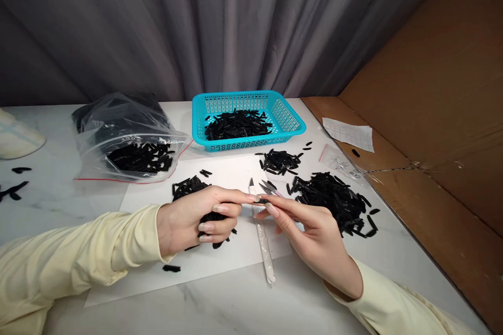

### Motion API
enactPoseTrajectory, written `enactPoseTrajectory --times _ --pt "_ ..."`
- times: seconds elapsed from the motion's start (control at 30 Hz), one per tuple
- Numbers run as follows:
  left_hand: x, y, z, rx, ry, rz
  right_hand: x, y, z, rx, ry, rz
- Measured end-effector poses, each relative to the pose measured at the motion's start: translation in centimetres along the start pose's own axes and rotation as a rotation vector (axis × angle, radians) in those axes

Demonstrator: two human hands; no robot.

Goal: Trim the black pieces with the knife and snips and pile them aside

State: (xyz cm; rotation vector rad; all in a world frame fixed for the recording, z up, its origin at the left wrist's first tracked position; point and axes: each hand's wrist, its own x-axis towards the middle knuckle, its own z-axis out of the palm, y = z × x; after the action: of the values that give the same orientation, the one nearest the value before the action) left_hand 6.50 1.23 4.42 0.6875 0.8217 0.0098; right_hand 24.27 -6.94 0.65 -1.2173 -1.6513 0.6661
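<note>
Between my fingertips, above a white paper sheet [145,267], is a small black piece [262,201]. My left hand [204,214] touches its left end with the index fingertip, the other fingers curled in. My right hand [310,230] pinches the piece between thumb and index finger. Under my left hand lies a pile of black pieces [190,187]. A larger black pile [334,201] is right of my right hand, and a smaller one [280,161] lies behind. Below the fingertips rests a white-handled knife [265,254], with pointed metal tips [269,186] beside it.
A blue basket [249,142] holding black pieces stands at the back. Left of it lies an open clear bag [129,136] with more pieces. A paper slip [349,134] and a small plastic bag [341,162] are at the right, near a cardboard wall [440,94].
</note>
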Motion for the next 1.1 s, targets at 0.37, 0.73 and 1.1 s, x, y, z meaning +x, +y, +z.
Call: enactPoseTrajectory --times 0.37,0.73,1.1 --pt "0.07 -0.34 -0.02 -0.052 0.019 0.021 -0.03 -0.27 -0.05 -0.001 -0.026 0.024" --pt "-0.17 -0.06 0.22 0.024 0.007 0.022 -0.18 -0.17 -0.12 -0.023 0.000 0.027" --pt "-0.24 -0.15 0.35 -0.007 0.037 0.053 -0.05 -0.14 -0.15 -0.089 0.026 -0.049"
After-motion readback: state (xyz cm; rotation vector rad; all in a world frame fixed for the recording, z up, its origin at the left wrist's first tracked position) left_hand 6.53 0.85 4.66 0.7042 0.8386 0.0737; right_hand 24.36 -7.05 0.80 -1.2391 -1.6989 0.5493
